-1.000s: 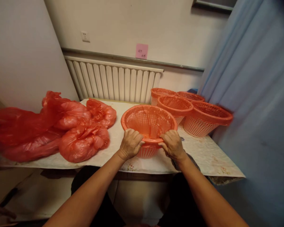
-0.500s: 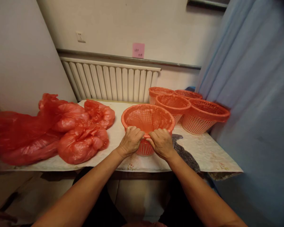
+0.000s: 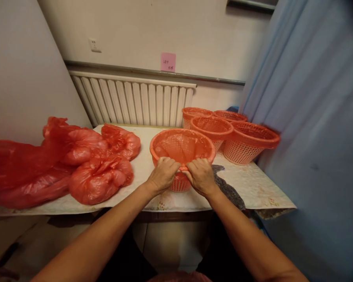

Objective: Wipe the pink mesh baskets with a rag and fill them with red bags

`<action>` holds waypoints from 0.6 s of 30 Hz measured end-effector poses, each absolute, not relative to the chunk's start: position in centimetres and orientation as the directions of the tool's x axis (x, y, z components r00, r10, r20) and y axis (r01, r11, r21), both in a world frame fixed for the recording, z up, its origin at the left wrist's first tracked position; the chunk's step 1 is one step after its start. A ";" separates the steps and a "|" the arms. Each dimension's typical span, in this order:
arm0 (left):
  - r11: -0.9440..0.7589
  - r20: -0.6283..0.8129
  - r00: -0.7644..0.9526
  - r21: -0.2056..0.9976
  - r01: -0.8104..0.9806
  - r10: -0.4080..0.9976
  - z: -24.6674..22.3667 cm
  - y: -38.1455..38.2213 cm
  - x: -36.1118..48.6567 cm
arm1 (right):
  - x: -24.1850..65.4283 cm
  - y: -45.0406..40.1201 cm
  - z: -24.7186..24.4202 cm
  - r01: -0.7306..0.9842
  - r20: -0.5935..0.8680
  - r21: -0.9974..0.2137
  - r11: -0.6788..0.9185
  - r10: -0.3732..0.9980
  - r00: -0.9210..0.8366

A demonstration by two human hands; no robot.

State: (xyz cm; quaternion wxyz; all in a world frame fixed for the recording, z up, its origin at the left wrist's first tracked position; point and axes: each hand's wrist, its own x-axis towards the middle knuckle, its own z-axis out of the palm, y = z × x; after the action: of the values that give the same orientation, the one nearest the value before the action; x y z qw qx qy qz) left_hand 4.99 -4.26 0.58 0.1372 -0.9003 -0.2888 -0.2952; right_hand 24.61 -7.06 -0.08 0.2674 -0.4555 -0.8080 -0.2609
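Orange plastic mesh made up the basket (image 3: 182, 150) that I observed at the near edge of the table (image 3: 253, 188), lined with a thin red bag (image 3: 181, 147) whose film lay over its inside. The left hand (image 3: 163, 175) gripped the near rim, its fingers (image 3: 166, 162) curled over the edge and clenched on rim and liner together. The right hand (image 3: 200, 177) held the same rim just beside it, fingers (image 3: 195, 164) likewise folded over the edge, and the two hands nearly touched at the thumbs. Beyond the fingers, on the far side of the held basket and to the right, four more baskets (image 3: 247, 143) of the same kind stood clustered, touching one another. To the left of the left-hand fingers, well apart, a heap of crumpled red bags (image 3: 85, 160) lay on the table. A dark patch (image 3: 228, 190) on the covering showed just right of the right hand. Behind the table I noted a white radiator (image 3: 132, 100), with a pink note (image 3: 168, 62) on the wall above.
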 end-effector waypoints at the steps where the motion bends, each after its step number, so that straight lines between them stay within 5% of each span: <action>1: -0.795 0.609 0.664 -0.088 0.601 0.434 0.4 -4.1 4.7 | 24.6 -7.1 0.1 0.861 0.659 0.191 0.472 0.588 -0.469; 8: -0.840 0.594 0.688 -0.040 0.542 0.416 1.1 -2.7 0.9 | 30.1 -5.5 -0.4 0.816 0.685 0.127 0.564 0.545 -0.483; 18: -0.830 0.603 0.660 0.006 0.557 0.447 0.7 -4.0 3.8 | 26.7 -7.8 0.0 0.874 0.633 0.162 0.458 0.631 -0.448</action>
State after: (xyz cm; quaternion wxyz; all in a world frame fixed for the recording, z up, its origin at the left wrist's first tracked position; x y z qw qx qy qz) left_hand 3.77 -4.02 0.70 0.0901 -0.9067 -0.2769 -0.3051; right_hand 26.74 -7.82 0.03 0.2516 -0.4609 -0.8160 -0.2416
